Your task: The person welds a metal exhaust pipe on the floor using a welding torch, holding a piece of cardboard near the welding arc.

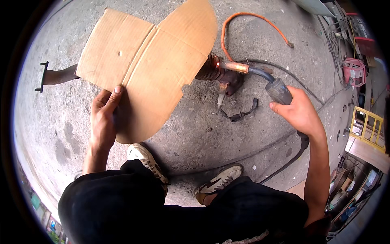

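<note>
My left hand (106,116) grips the lower left edge of a folded piece of brown cardboard (162,61), thumb on top. The cardboard is held over the middle of a rusty exhaust pipe (61,76) and hides much of it. My right hand (300,112) is wrapped round the dark handle of a welding torch (279,91). The torch's copper nozzle (236,67) points left, its tip at the rusty pipe part beside the cardboard's edge, where a small red glow shows. A sensor with a short black lead (222,95) sticks out of the pipe's rusty end fitting (233,82).
An orange hose (248,14) curves over the concrete floor (195,118) beyond the torch. The black torch cable (288,160) trails from my right hand toward my shoes (219,181). At the right stand a pink-red machine (354,72) and a yellow frame (367,124), among tools and cables.
</note>
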Motion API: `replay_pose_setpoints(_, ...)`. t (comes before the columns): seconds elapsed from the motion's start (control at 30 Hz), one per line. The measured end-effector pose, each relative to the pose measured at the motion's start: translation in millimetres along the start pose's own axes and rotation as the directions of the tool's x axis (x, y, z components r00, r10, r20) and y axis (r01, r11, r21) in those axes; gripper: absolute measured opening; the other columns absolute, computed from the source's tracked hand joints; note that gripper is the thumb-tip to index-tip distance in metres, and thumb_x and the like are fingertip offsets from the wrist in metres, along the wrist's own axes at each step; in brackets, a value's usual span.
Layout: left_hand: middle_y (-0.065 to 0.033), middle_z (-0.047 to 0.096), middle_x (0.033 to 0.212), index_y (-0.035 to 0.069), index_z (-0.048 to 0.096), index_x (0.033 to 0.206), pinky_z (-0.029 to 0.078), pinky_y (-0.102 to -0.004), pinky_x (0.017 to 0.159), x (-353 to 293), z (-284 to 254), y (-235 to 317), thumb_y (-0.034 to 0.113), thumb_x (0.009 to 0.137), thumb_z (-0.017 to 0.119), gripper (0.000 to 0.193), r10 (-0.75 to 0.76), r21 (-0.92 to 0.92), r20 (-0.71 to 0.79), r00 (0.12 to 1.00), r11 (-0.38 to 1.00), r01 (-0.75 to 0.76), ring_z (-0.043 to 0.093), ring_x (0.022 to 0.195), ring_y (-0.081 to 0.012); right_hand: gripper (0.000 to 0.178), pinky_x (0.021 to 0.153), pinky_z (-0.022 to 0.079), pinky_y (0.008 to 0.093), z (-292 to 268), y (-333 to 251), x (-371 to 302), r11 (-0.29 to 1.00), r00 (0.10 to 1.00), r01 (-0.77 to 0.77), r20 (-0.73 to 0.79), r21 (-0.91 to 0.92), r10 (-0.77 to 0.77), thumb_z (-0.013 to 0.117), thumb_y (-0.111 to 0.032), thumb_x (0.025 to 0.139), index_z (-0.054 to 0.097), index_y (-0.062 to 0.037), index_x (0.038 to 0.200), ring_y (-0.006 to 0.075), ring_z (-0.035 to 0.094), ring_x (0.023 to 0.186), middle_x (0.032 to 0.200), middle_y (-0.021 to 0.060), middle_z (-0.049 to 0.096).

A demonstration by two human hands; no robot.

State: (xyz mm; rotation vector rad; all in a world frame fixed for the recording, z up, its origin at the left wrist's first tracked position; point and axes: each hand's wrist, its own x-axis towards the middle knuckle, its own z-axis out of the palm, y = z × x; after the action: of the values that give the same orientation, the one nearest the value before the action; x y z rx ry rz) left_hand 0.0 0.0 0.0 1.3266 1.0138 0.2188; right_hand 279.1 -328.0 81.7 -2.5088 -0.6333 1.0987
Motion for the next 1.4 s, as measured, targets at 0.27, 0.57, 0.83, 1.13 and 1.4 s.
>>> replay_pose_setpoints(0.27, 0.0039, 0.066, 0.092, 0.002, 0.068, 0.112, 0.043, -0.0189, 0.07, 0.1, -2.5, -0.9, 0.026, 0.104, 0.062, 0.026, -0.033, 0.0, 0.037, 0.999, 0.999, 0.033, 0.056, 0.08, -0.0016, 0.022, 0.065, 0.045, 0.0271, 1.4, -2.8, -1.5, 1.0, 1.0, 0.001, -0.018, 0.003, 0.0, 0.077, -0.01, 0.086, 0.062, 0.0033, 0.094, 0.0063, 0.047, 0.073, 0.077, -0.0032, 0.056)
replay_pose_setpoints(0.57, -0.0066, 0.072, 0.106, -0.004, 0.067, 0.119, 0.049, -0.0261, 0.086, -6.7, 5.7, 5.3, 0.028, 0.104, 0.062, 0.036, 0.007, 0.079, 0.127, 0.992, 0.997, -0.017, 0.063, 0.094, -0.0099, 0.023, 0.064, 0.044, 0.028, 0.3, -5.0, -2.1, 1.0, 1.0, 0.003, -0.027, -0.002, -0.003, 0.077, -0.012, 0.086, 0.062, 0.0033, 0.094, 0.0069, 0.046, 0.071, 0.075, -0.0024, 0.055)
replay_pose_setpoints(0.83, -0.0055, 0.071, 0.105, -0.003, 0.067, 0.119, 0.047, -0.025, 0.086, -3.3, 3.6, -1.7, 0.028, 0.104, 0.063, 0.036, 0.017, 0.02, 0.075, 0.997, 1.0, -0.018, 0.061, 0.094, -0.0085, 0.027, 0.063, 0.048, 0.0358, 1.8, -2.8, -2.2, 1.0, 0.998, 0.016, -0.064, 0.007, -0.016, 0.077, -0.014, 0.082, 0.064, 0.006, 0.094, 0.0151, 0.055, 0.065, 0.069, 0.0094, 0.061)
replay_pose_setpoints(1.13, 0.005, 0.062, 0.087, 0.004, 0.068, 0.104, 0.037, -0.0185, 0.068, 4.8, -16.9, 6.5, 0.026, 0.105, 0.06, 0.023, 0.04, -0.132, -0.11, 0.993, 0.99, -0.055, 0.051, 0.077, -0.0025, 0.024, 0.061, 0.045, 0.0327, 0.5, 0.0, -0.7, 0.997, 0.999, 0.023, -0.03, 0.072, -0.021, 0.077, -0.013, 0.083, 0.063, 0.005, 0.091, 0.0096, 0.05, 0.066, 0.068, 0.0034, 0.056)
replay_pose_setpoints(1.4, 0.0038, 0.062, 0.088, 0.003, 0.067, 0.102, 0.037, -0.0186, 0.07, 4.4, -13.3, 7.0, 0.026, 0.105, 0.06, 0.024, 0.042, -0.141, -0.144, 0.989, 0.988, -0.062, 0.05, 0.079, -0.0027, 0.025, 0.06, 0.044, 0.0323, 1.5, 1.3, -1.5, 0.998, 0.998, 0.032, -0.06, 0.059, -0.028, 0.077, -0.014, 0.083, 0.062, 0.0044, 0.089, 0.01, 0.049, 0.065, 0.067, 0.0025, 0.054)
